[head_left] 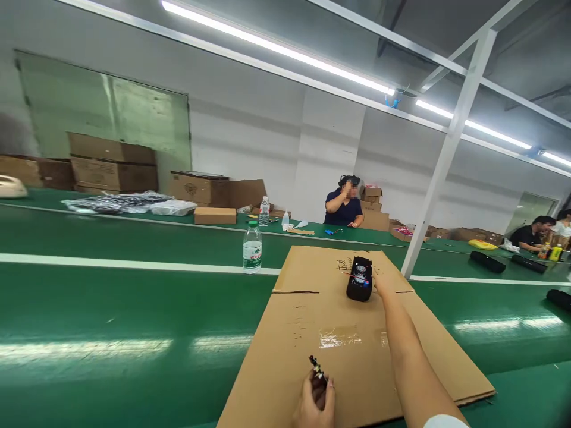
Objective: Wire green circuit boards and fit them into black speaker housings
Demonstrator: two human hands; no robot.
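While the left hand (307, 406) grips a circuit board (317, 367), the right hand (380, 284) is beside a black case (359, 292), its grip unclear. The case is open, the board outside.

A long green table (134, 303) runs across the room. On it, just left of centre, stands a clear water bottle (252, 252) with a green cap; farther back are a second bottle (264, 213), a small flat box (215, 216) and crumpled plastic bags (118, 202). Brown cardboard boxes (96, 172) are stacked before a pale green door (147, 113). Across the table, a person (343, 208) in a dark shirt has one hand raised to the head. At right, a white post (445, 160) slants upward, and bright tube lights (285, 50) shine overhead.
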